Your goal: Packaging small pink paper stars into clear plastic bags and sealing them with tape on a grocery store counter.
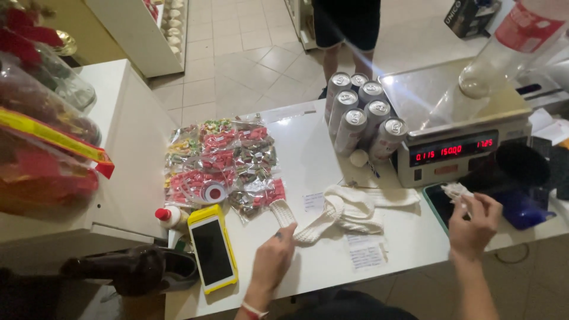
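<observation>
Nearest the viewer, the left hand pinches one end of a white knitted sock between thumb and fingers, the rest of the fabric trailing in loose folds across the white tabletop toward the right. Right hand, well apart from the left, is closed on a small crumpled white scrap, paper or cloth, exact kind unclear, above a dark green-edged tray. Judged by its slack drape, the sock is light, soft and limp; it should not slip or break, and a pinch at the ribbed cuff or the toe end would likely carry it, though the free length will dangle. Just left of the left hand lies a phone in a yellow case, screen up; beyond it, clear bags of coloured sweets. Six tall silver cans stand clustered beside a counter scale with a red digital display, a clear plastic bottle leaning over its pan. Paper slips lie under and near the sock. Surface is smooth and hard; the room beyond has a pale tiled floor, where another person stands.
</observation>
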